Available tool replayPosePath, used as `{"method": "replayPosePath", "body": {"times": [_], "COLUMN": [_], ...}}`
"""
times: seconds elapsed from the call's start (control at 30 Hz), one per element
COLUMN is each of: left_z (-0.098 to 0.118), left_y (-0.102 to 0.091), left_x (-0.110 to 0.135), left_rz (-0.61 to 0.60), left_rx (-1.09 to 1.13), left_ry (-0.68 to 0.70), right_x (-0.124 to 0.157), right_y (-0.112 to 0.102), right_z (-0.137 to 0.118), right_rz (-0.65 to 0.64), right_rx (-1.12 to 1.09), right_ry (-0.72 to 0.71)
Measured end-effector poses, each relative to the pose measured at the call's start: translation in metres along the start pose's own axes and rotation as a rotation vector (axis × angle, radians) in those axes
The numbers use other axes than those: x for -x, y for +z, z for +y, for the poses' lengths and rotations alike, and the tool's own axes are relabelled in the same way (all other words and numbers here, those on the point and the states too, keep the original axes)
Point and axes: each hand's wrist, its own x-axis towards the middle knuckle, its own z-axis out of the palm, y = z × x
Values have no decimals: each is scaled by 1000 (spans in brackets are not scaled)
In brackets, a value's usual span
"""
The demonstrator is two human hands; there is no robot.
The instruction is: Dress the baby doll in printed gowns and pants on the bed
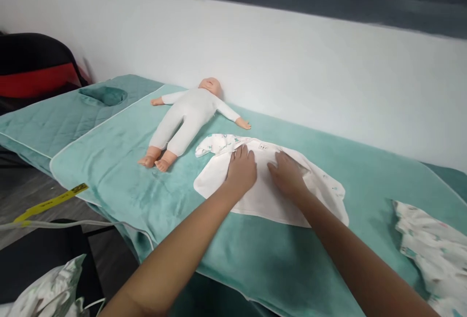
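On teal mat [120,161], white garment [264,196]

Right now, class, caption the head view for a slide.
Left hand and right hand flat on a white garment, doll lying beside it.

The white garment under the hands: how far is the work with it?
Done: the white garment lies spread on the teal blanket, beside the doll. In hand: left hand and right hand press open palms on its middle. Left: the doll lies apart from it, and the printed cloth at the right edge lies untouched.
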Motion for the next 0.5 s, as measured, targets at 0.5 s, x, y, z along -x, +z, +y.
{"method": "replayPosePath", "body": {"times": [0.5], "left_z": [-24], "left_y": [13], "left_x": [-43], "left_rz": [-63], "left_rx": [-59], "left_ry": [8], "right_x": [-31], "right_y": [8], "right_z": [11], "right_rz": [-56], "right_rx": [98], "right_ry": [166]}}
